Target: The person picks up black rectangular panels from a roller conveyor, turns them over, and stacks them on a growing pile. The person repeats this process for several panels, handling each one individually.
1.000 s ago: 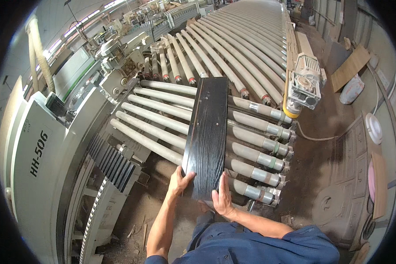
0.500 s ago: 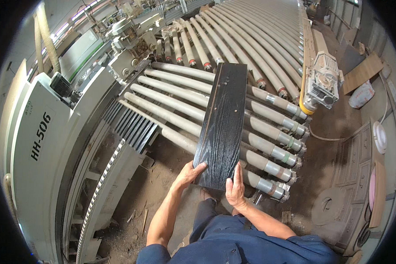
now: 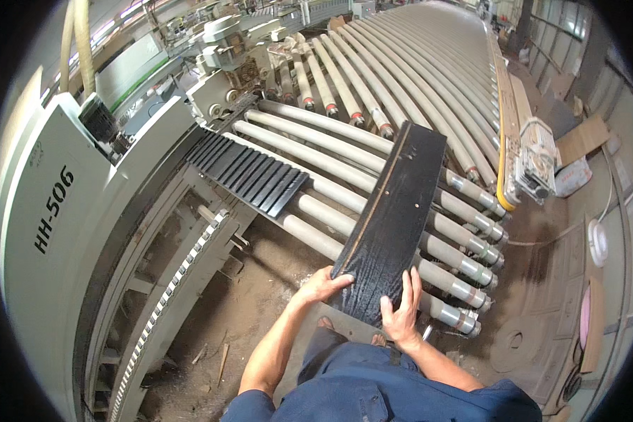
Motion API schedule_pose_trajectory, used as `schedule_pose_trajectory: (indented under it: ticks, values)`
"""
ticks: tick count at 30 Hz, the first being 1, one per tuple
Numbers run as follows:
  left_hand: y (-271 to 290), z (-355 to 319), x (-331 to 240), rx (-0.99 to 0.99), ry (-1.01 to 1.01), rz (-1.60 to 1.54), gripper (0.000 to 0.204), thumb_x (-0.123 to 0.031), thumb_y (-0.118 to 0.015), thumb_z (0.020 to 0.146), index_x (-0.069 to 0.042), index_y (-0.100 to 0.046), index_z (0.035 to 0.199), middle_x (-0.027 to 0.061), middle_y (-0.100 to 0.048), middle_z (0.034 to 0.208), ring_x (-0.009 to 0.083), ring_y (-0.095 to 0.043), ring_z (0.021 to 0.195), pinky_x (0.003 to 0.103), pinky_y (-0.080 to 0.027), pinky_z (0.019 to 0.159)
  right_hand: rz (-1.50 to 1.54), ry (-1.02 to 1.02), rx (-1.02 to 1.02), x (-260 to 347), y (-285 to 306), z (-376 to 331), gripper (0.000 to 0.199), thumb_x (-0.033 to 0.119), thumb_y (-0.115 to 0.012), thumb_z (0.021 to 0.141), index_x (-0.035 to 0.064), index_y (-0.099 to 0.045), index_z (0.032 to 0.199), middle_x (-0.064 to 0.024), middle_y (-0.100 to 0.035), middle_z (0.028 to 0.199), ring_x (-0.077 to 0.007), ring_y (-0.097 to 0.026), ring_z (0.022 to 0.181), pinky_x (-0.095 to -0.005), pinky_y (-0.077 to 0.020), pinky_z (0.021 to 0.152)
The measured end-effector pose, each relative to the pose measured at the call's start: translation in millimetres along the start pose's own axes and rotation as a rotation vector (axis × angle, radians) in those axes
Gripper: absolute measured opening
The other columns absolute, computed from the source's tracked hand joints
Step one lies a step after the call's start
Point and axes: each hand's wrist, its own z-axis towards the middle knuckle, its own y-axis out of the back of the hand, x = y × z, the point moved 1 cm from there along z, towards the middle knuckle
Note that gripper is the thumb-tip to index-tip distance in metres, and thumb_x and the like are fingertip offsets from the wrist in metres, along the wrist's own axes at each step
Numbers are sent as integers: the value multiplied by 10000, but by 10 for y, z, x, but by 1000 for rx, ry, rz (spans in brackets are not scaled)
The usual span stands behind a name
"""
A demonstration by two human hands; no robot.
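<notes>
A long black board with visible wood grain and a light line along its left side lies across the pale rollers, its far end leaning to the right. Its near end reaches past the closest roller, toward my body. My left hand grips the near left edge, thumb on top; its other fingers are partly hidden. Against the near right edge rests my right hand, fingers stretched along the side and thumb apart, over the board's face. Left of the board, a black ribbed panel sticks out from the machine across the rollers.
A large pale machine stands at the left, with a toothed strip below. More rollers curve away at the back. A motor sits at the right, near a cardboard sheet and a white sack.
The board has shifted right and its far end has swung right; both hands moved with it. The ribbed panel has come farther out of the machine. The view has shifted slightly.
</notes>
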Motion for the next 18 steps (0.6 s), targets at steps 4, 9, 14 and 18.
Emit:
schedule_pose_trajectory:
  ticks: [4,9,14,18]
  values:
    - [3,82,240,69,-24,-180,384,-388,-684,910,-5,-685,944,-9,-648,789,69,-552,700,253,-477,624,70,189,99,267,-430,1091,508,98,-657,835,-39,-521,1304,-237,-510,1360,-379,-484,1277,-428,-362,1100]
    - [132,-98,167,103,-13,-187,570,-425,-675,911,33,-566,1233,29,-650,931,103,-568,770,273,-493,662,-189,400,486,172,-1704,2217,672,194,-665,823,-33,-401,1398,-264,-444,1393,-430,-431,1291,-466,-360,1092]
    - [487,-516,405,84,63,-296,643,-408,-640,940,42,-477,1370,110,-664,1060,135,-621,901,288,-510,797,-460,405,636,162,-2523,2945,657,133,-609,836,25,-373,1440,-216,-329,1514,-400,-316,1401,-529,-279,1146]
    - [731,-830,845,-146,144,-451,583,-359,-631,951,46,-500,1349,144,-673,1090,202,-665,958,316,-532,820,-635,532,710,66,-2790,3280,633,50,-612,767,24,-446,1377,-199,-398,1462,-384,-330,1396,-536,-275,1151]
